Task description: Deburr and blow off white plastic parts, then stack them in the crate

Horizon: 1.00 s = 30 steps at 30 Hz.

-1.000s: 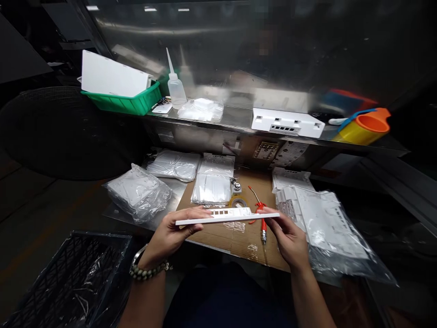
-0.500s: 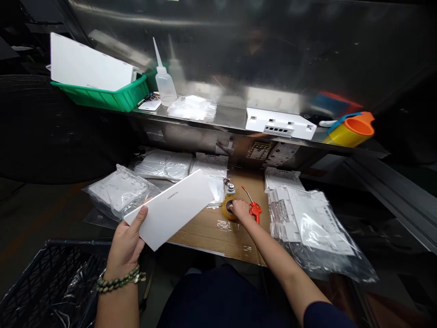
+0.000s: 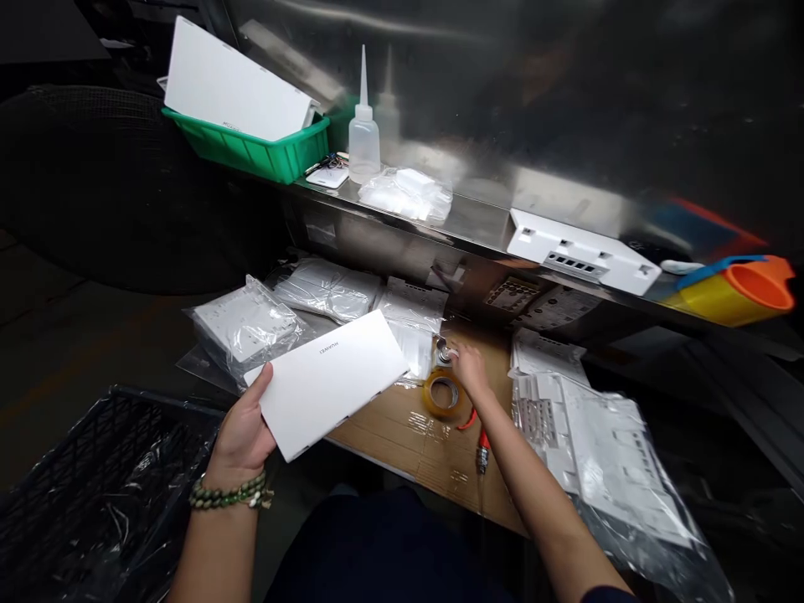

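My left hand (image 3: 244, 427) grips the lower left corner of a flat white panel (image 3: 332, 381) marked HUAWEI, thumb on top. The panel is held tilted above the front of the bench. My right hand (image 3: 470, 368) is closed, its fingertips at a small container with a round metal top (image 3: 443, 352). A whitish bit shows at those fingertips, too small to name. Just in front of that hand lies a roll of yellowish tape (image 3: 443, 394). A red-handled tool (image 3: 482, 448) is partly covered by my right forearm.
Bagged white parts lie left (image 3: 244, 322) and right (image 3: 603, 452) on the cardboard (image 3: 402, 427). The shelf above bears a green bin (image 3: 251, 151), a squeeze bottle (image 3: 364, 146), a white housing (image 3: 581, 255) and a yellow-orange cup (image 3: 734, 293). A dark crate (image 3: 113, 469) stands lower left.
My right hand has moved from the tape roll to the metal-topped container. The red tool has shifted toward the bench front. The view has turned left, and my left hand keeps the panel.
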{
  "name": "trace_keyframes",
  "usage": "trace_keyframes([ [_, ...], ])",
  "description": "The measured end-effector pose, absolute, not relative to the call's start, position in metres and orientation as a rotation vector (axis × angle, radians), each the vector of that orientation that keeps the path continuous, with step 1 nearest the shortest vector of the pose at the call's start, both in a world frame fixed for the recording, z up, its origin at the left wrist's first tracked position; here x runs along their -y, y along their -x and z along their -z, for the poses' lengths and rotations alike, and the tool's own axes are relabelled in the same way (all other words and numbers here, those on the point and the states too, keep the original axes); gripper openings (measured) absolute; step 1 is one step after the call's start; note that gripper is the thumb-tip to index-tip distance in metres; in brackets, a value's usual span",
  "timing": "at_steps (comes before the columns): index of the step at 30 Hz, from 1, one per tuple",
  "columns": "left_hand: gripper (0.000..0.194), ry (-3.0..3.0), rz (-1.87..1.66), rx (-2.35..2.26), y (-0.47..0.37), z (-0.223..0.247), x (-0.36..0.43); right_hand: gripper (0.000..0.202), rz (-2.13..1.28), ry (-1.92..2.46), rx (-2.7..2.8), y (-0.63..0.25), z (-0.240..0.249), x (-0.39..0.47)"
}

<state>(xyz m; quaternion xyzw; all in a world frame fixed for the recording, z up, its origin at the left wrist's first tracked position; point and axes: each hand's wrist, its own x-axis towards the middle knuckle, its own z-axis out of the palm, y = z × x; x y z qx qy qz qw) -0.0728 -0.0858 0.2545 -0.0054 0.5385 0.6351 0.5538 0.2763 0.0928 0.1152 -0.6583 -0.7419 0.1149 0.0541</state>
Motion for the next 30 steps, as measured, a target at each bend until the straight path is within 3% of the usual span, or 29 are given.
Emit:
trace_keyframes([
  [7, 0.043, 0.077, -1.459, -1.320, 0.076, -0.264, 0.093, 0.029, -0.286, 2.012, 2.395, -0.269, -0.120, -0.099],
  [17, 0.048, 0.050, -1.419, -1.231, 0.092, -0.285, 0.103, 0.025, -0.333, 1.986, 2.434, -0.271, -0.126, -0.109],
  [30, 0.052, 0.057, -1.398, -1.284, 0.092, -0.277, 0.115, 0.045, -0.566, 1.983, 2.150, -0.287, -0.092, -0.100],
])
